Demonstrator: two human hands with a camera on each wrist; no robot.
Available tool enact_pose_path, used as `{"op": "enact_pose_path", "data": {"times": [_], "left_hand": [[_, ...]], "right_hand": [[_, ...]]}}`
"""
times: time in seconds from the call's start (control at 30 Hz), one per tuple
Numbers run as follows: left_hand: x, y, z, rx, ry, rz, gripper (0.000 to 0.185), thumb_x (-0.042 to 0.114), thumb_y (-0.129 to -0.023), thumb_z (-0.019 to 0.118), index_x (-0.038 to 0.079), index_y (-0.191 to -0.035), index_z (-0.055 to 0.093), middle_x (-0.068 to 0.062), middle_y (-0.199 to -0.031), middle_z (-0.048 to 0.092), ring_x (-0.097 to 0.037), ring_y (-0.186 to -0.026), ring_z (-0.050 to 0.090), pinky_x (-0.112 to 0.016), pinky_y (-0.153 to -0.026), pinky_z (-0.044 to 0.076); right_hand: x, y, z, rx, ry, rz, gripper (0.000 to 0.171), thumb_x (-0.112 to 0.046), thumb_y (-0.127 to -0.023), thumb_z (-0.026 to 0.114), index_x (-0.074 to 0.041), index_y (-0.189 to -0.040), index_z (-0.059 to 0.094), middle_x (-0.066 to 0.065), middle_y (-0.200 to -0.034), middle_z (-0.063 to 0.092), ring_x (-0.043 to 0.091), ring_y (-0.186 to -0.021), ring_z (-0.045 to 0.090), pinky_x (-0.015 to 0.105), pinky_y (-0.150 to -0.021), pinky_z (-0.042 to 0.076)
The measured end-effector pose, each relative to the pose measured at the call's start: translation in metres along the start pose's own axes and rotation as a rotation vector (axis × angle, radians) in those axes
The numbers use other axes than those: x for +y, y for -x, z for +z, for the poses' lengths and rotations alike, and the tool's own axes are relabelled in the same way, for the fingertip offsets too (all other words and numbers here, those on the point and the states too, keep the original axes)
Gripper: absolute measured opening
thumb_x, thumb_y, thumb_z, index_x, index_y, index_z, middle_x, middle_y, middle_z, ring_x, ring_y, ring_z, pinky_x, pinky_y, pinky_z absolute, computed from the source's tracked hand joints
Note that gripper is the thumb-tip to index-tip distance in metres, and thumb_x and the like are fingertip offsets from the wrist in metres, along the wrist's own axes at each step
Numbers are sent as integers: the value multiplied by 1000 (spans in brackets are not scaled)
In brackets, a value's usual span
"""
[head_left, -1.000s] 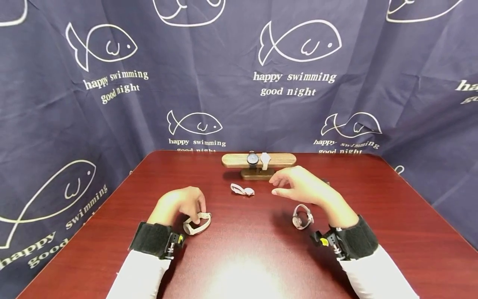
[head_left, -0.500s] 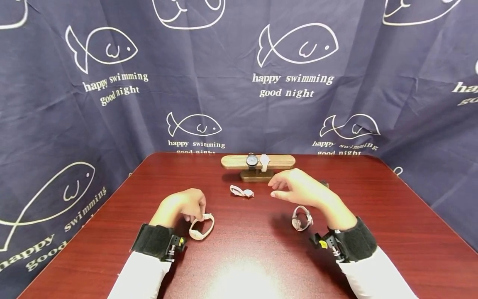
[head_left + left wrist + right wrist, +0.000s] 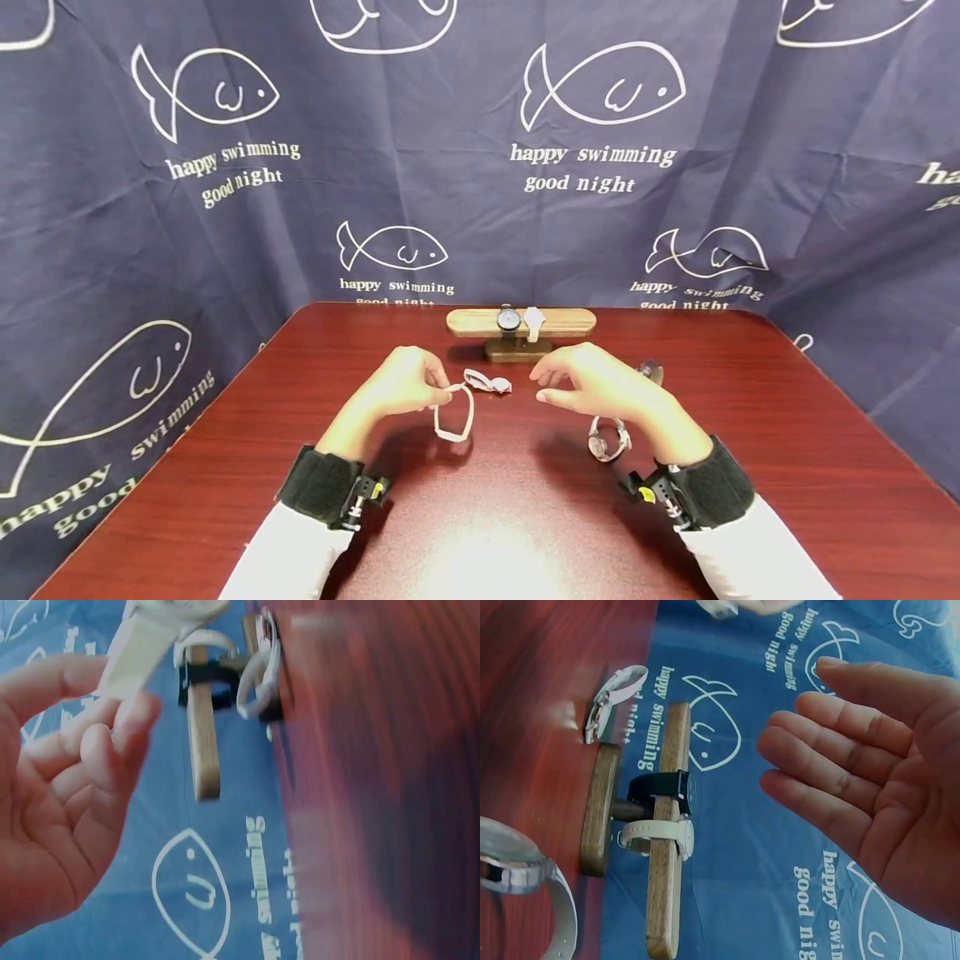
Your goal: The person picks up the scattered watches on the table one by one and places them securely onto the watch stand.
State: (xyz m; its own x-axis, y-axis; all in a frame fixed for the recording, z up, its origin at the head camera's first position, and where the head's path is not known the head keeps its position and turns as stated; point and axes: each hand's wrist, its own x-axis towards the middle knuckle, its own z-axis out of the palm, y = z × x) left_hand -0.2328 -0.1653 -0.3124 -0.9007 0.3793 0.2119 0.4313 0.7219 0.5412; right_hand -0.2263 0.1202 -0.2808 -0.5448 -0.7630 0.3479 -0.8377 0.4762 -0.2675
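Note:
My left hand (image 3: 437, 389) pinches a cream strap watch (image 3: 454, 413) by the top of its loop. The watch hangs just above the red table (image 3: 225, 467), near the middle. In the left wrist view the strap (image 3: 142, 645) sits between my thumb and fingertips. My right hand (image 3: 545, 384) hovers open to the right of it, fingers relaxed and holding nothing; its palm (image 3: 885, 802) shows bare in the right wrist view. A wooden watch stand (image 3: 562, 322) at the back carries a black watch (image 3: 507, 319) and a white watch (image 3: 532, 321).
A pale watch (image 3: 487, 382) lies loose in front of the stand. Another light watch (image 3: 607, 437) lies by my right wrist. A silver-cased watch (image 3: 651, 369) sits behind my right hand. A dark blue fish-print curtain (image 3: 150, 208) walls in the table's far and side edges.
My left hand has lifted the cream watch off the table's left front and carried it forward and right toward the middle. The right hand has shifted only slightly.

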Motion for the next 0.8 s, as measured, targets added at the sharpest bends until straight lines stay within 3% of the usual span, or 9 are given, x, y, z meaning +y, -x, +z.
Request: {"op": "enact_pose_path", "data": {"times": [0.2, 0.33, 0.5, 0.67, 0.8], "left_hand": [[19, -5, 9, 144, 343, -122, 6, 12, -68, 71, 8, -70, 67, -3, -56, 62, -22, -50, 60, -36, -49, 51], [28, -5, 11, 211, 489, -148, 6, 7, -69, 70, 4, -73, 67, -9, -60, 64, -25, -52, 61, -38, -53, 52], [40, -1, 10, 209, 624, -141, 9, 4, -72, 68, -4, -76, 66, -13, -64, 64, -24, -54, 61, -35, -55, 53], [39, -2, 17, 181, 777, -127, 14, 1, -73, 67, -11, -81, 64, -26, -76, 63, -22, -57, 62, -39, -60, 53], [37, -4, 21, 174, 854, -124, 14, 0, -73, 65, -11, -82, 63, -24, -78, 63, -23, -61, 63, -40, -63, 53]], "right_hand": [[0, 0, 4, 44, 32, -95, 19, -15, -77, 67, -11, -95, 63, -6, -87, 62, 6, -76, 60, 24, -71, 48], [-2, -2, 7, 109, -5, -176, 24, -10, -74, 68, -10, -98, 63, -6, -88, 63, 6, -78, 59, 23, -70, 48], [-5, -5, 15, 156, -64, -268, 34, -12, -71, 72, -12, -104, 62, -8, -86, 61, 6, -77, 58, 22, -67, 48], [-6, -8, 21, 180, -80, -322, 35, -13, -71, 73, -10, -105, 63, -8, -85, 61, 6, -76, 58, 25, -66, 49], [-6, -9, 23, 199, -83, -353, 34, -12, -70, 73, -9, -103, 64, -6, -85, 62, 7, -75, 58, 24, -66, 49]]}}
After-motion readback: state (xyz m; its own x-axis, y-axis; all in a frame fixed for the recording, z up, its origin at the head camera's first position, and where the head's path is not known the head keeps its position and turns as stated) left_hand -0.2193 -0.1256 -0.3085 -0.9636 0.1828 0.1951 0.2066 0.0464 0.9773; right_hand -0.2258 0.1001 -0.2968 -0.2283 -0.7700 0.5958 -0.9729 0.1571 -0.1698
